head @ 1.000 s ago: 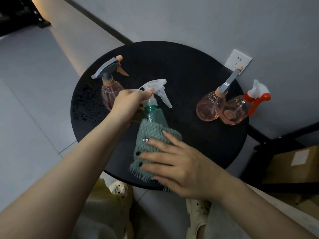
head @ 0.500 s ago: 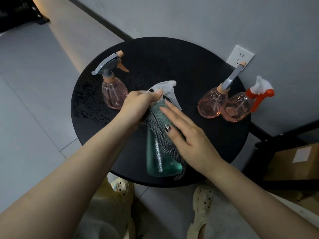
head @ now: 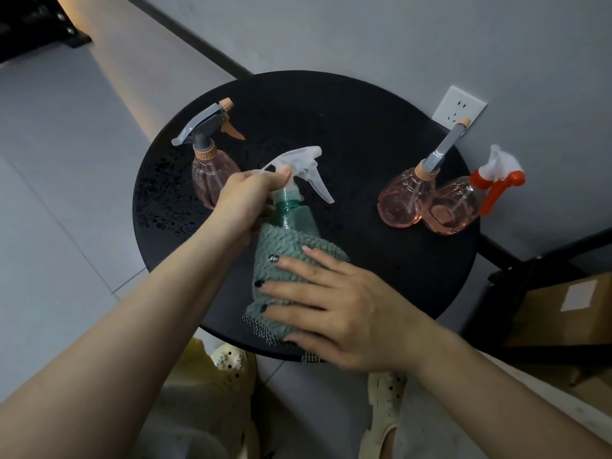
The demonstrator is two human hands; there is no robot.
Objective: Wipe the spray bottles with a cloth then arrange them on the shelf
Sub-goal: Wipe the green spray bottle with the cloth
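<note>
Four plastic spray bottles show in the head view, all over a round black table (head: 364, 127) set against a grey wall. The left hand (head: 245, 207) grips the neck of the translucent green spray bottle with a clear white trigger head (head: 294, 213), fingers curled round it just under the trigger, holding it tilted above the near part of the table. The right hand (head: 334, 303) wraps a fuzzy grey-green cloth (head: 281, 246) round the lower body of that bottle, its fingers spread and bent over the cloth, pressing it to the plastic. To the left stands a pink bottle with a grey trigger and orange nozzle (head: 212, 173), upright, partly behind the left hand. At the table's right edge stand two more pink bottles touching each other: one with a grey head (head: 405, 200) and one with a red-and-white trigger (head: 453, 207). A white wall socket (head: 458, 106) sits behind them. Pale yellow clogs (head: 384, 409) show below the table on the tiled floor.
</note>
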